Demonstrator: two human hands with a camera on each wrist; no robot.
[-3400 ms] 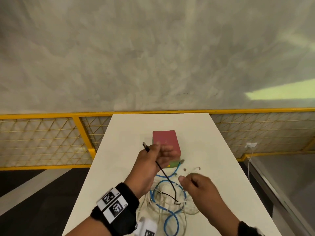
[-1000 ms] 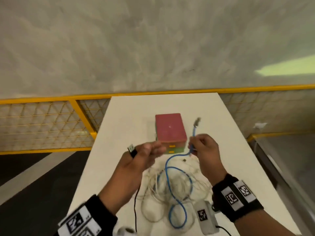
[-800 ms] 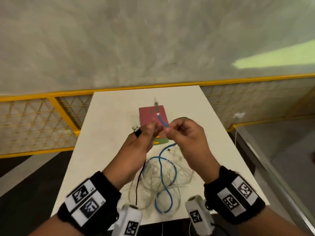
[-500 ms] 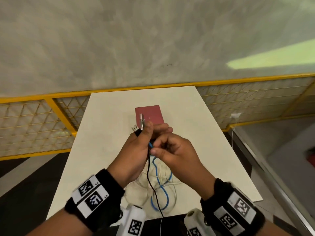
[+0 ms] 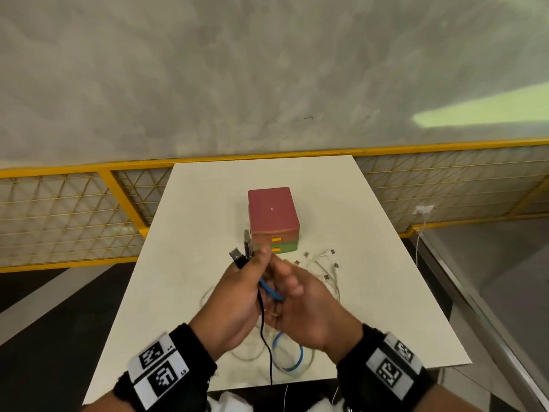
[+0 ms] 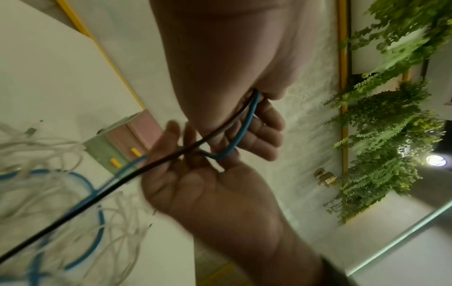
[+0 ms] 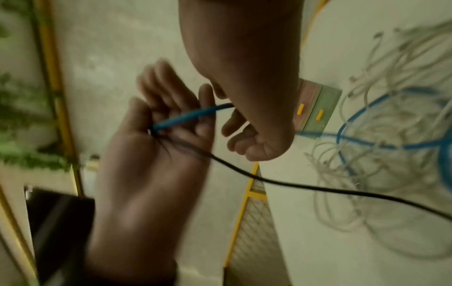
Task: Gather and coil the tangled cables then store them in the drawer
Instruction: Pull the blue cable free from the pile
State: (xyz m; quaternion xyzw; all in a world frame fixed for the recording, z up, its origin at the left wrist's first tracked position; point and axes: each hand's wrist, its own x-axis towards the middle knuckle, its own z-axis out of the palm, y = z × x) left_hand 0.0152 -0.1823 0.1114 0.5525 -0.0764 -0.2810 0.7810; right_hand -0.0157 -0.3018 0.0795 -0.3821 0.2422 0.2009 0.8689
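Note:
My left hand (image 5: 248,278) pinches two plug ends together above the table: the black cable (image 5: 265,328) and the blue cable (image 5: 271,292). Both plugs stick up past its fingers. My right hand (image 5: 292,295) is just beside it, fingers curled around the blue cable (image 7: 190,115) a little below the plugs; the black cable (image 7: 293,185) crosses its palm. The blue cable (image 6: 246,125) loops from one hand to the other. Several white cables (image 5: 325,267) lie tangled on the white table (image 5: 190,221). The small drawer box (image 5: 273,214), pink top and green base with yellow pulls, stands shut behind the hands.
A loop of the blue cable (image 5: 292,359) and the black cable's tail hang over the table's near edge. A yellow mesh railing (image 5: 74,209) runs behind and left of the table. A grey wall stands beyond it.
My right hand carried the blue plug over to my left hand, which now holds it with the black plug. The right hand then slid back along the blue cable.

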